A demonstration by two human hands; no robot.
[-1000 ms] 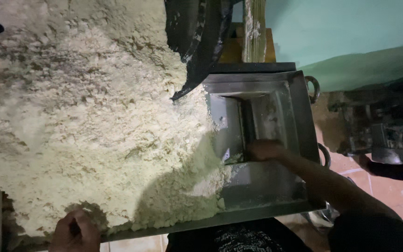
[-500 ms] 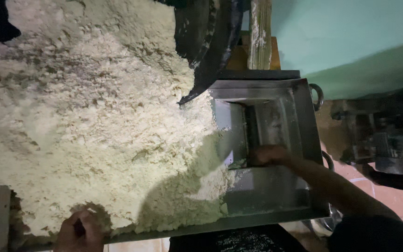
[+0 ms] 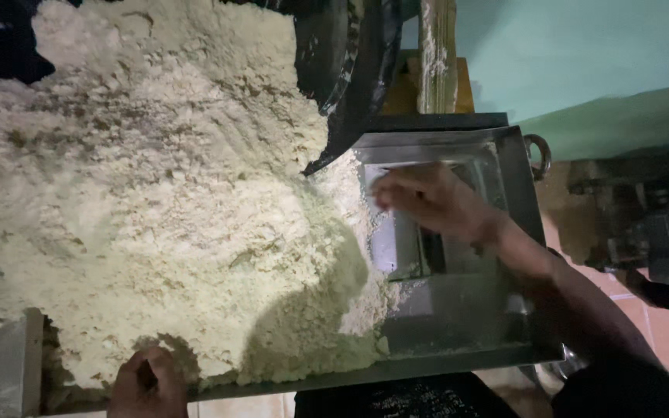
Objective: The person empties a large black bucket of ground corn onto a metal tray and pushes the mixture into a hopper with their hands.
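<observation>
both hands are working at a long metal tray heaped with pale crumbly meal. right hand (image 3: 435, 203) is hovering open, fingers spread and blurred, over the metal chute (image 3: 458, 224) at the right end of the tray, holding nothing that can be seen. left hand (image 3: 149, 383) is curling over the near rim of the tray (image 3: 396, 368) at the bottom left, pressing into the edge of the meal; whether it is gripping anything cannot be told. most of the meal (image 3: 156, 193) is lying in a big mound filling the left and middle of the tray, its right edge sloping down toward the chute. a dark curved machine part (image 3: 350, 70) is hanging over the far side of the mound, with a wooden post (image 3: 437, 54) just right of it against a green wall (image 3: 582, 54). judging by the bare metal around the chute and the size of the mound, only a small share seems to be through the opening; nearly all of it is waiting to be pushed across.
</observation>
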